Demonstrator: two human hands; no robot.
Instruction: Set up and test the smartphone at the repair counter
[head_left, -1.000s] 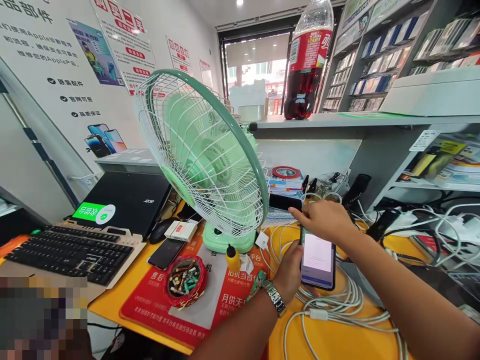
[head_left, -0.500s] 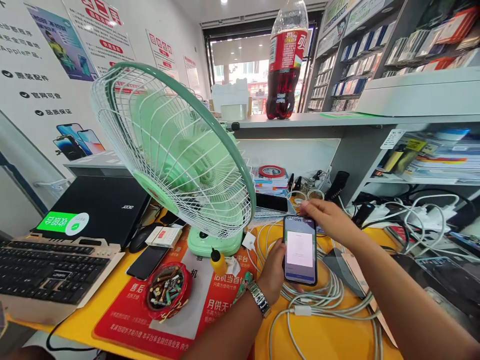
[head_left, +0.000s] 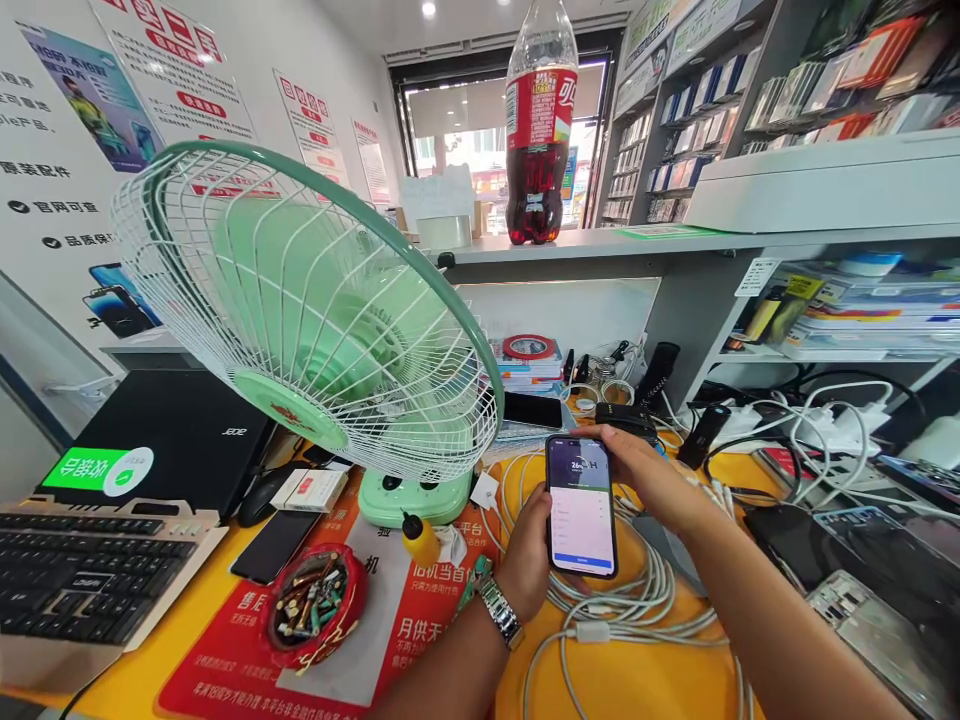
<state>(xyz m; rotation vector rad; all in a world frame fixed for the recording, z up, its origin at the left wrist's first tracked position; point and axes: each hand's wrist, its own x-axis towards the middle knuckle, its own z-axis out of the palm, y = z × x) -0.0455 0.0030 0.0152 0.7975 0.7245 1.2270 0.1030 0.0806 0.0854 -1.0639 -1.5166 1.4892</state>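
Upright over the coiled white cables [head_left: 649, 590], a black-edged smartphone [head_left: 581, 530] has a lit screen. A dark header tops its white page, and a blue bar lies near the bottom. My left hand [head_left: 529, 550], with a metal-band watch [head_left: 499, 610] on the wrist, is closed around the phone's left side, thumb along the edge. At the top right corner, my right hand [head_left: 637, 465] grips the phone with its fingers bent over the top edge. Some of its fingers are hidden behind the phone.
A green fan [head_left: 322, 340] leans over the desk's middle. Left of me are a keyboard [head_left: 97, 580], a black laptop [head_left: 165, 430], and a red bowl [head_left: 315, 610] of small items. A cola bottle [head_left: 538, 130] stands on the shelf [head_left: 600, 250]. Tangled cables [head_left: 825, 420] lie at right.
The phone's screen has gone from a dimmed page with a white pop-up to a bright list page. My right hand has come down onto the phone's top corner. The view has shifted slightly.
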